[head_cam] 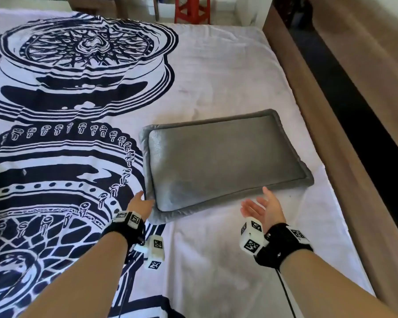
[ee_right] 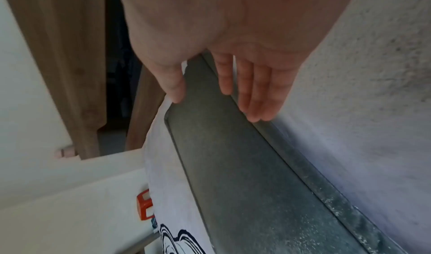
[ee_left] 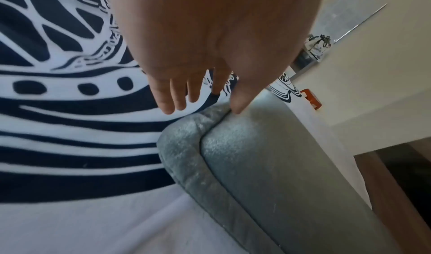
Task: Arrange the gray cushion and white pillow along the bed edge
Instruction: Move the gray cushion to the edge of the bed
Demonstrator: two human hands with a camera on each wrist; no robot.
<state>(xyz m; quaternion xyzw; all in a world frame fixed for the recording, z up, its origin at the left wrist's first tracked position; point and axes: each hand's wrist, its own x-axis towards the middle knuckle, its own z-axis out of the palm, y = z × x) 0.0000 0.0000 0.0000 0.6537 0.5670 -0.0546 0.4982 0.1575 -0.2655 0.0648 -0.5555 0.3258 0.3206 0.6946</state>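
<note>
The gray cushion [head_cam: 223, 161] lies flat on the bed, close to its right side, with a flat flange all round. My left hand [head_cam: 141, 203] is at its near left corner, fingers straight over the printed sheet. In the left wrist view the thumb [ee_left: 238, 107] touches the seam of the cushion [ee_left: 268, 165]. My right hand [head_cam: 260, 206] hovers open just in front of the near edge, fingers straight. In the right wrist view its fingers [ee_right: 256, 110] hang beside the flange of the cushion [ee_right: 245, 165], holding nothing. No white pillow is in view.
A white sheet [head_cam: 216, 65] with a large navy wheel print [head_cam: 78, 65] covers the bed. A wooden bed frame [head_cam: 331, 145] runs along the right, with a dark gap beyond it. A red stool [head_cam: 192, 10] stands past the far end.
</note>
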